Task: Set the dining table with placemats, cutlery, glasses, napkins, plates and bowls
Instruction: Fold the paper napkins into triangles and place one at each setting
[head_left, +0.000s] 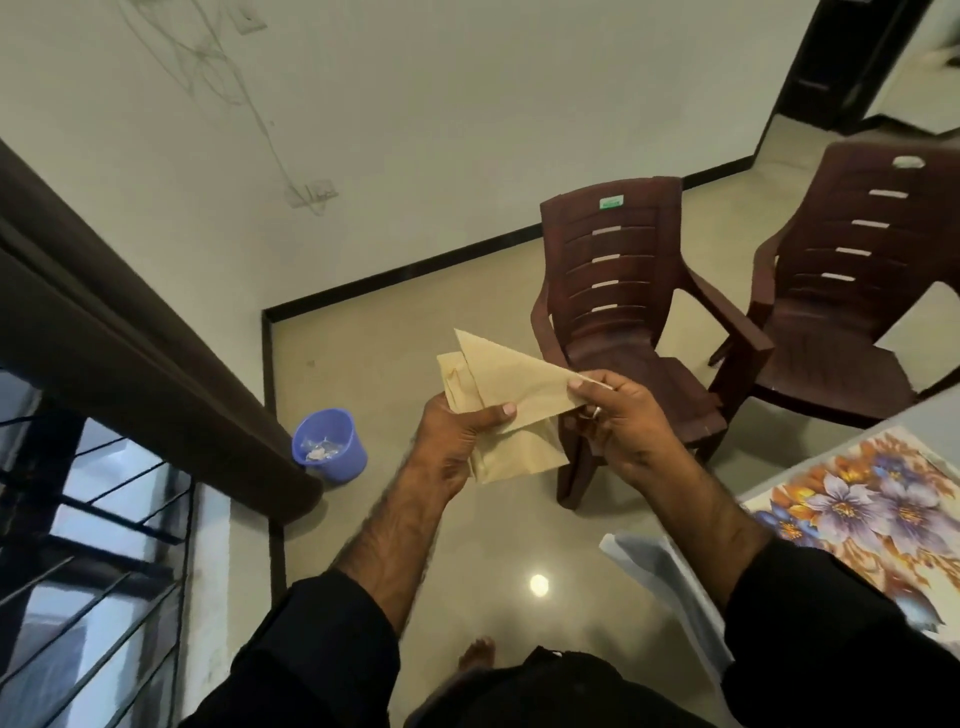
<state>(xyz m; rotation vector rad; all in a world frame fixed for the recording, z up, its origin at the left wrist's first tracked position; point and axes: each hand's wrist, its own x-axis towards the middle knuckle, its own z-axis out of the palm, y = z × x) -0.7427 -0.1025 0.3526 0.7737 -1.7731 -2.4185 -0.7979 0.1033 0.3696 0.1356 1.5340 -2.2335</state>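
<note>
Evidently the tan napkin (506, 371) is light, limp paper or thin cloth: it will flop where unsupported, crease easily and could tear if tugged, so the safest hold looks to be at a corner or along a fold. It hangs in the air between both hands, over the floor, well apart from the table. Its folded triangle has its long axis running from about ten o'clock, where a free tip points up, to about four o'clock. The right hand (621, 415) pinches that lower-right corner between thumb and fingers. The left hand (457, 441) grips the bundle's lower part, thumb across the front. At four o'clock lies the floral placemat (872, 514) on the table (930, 415); brown chairs (623, 322) stand beyond
</note>
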